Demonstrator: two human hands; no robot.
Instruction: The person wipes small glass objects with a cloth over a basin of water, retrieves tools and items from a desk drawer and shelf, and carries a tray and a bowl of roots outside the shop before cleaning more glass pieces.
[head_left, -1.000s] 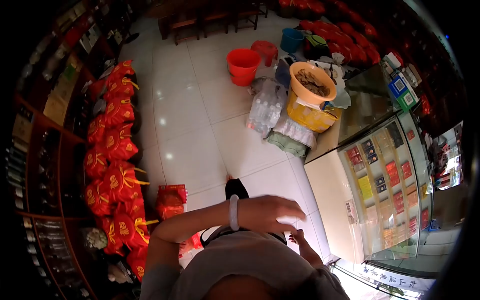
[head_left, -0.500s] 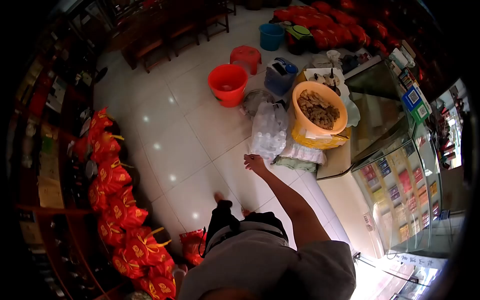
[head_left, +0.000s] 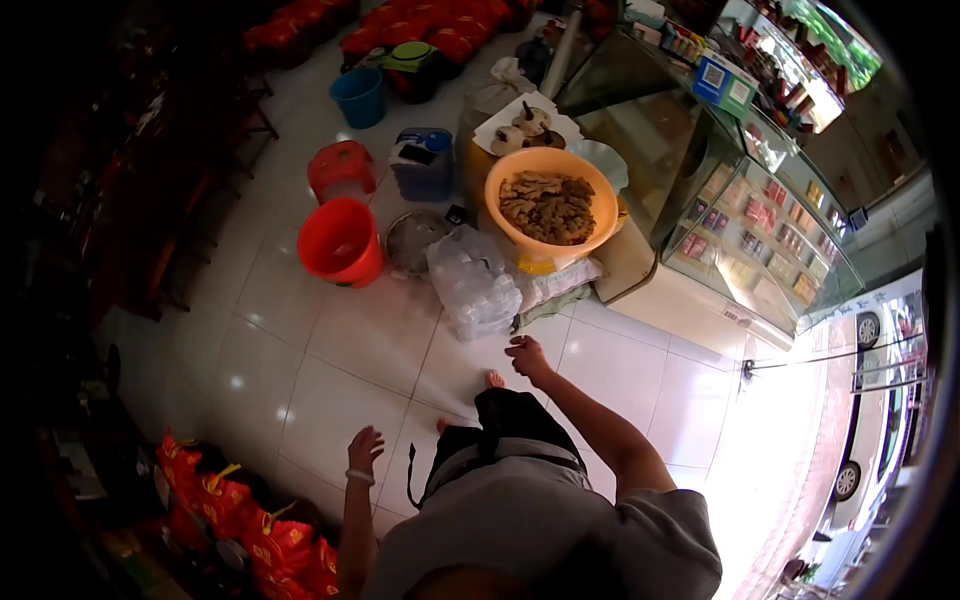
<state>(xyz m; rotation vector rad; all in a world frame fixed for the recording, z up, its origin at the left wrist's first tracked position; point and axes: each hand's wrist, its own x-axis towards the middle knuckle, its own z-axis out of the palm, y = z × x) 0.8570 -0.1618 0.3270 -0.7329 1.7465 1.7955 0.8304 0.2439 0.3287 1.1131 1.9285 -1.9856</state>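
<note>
My left hand (head_left: 366,449), with a pale bracelet at the wrist, hangs over the tiled floor with its fingers apart and nothing in it. My right hand (head_left: 526,358) is in front of me with loosely bent fingers and holds nothing visible. Just beyond it lies a clear plastic bag of bottles (head_left: 472,285). An orange basin (head_left: 607,205) full of brown pieces (head_left: 548,208) stands behind the bag, beside the glass counter. To the left of the bag is a red bucket (head_left: 341,243).
A red stool (head_left: 342,170), a blue bucket (head_left: 358,97) and a blue container (head_left: 422,165) stand farther back. The glass display counter (head_left: 740,215) is on the right. Red bags (head_left: 280,545) line the lower left. Dark wooden furniture (head_left: 165,200) stands at the left.
The view has turned right, towards the counter and the bright doorway. My left hand, earlier raised across my front and then mostly out of view, now hangs at my left. My right arm stays extended forward.
</note>
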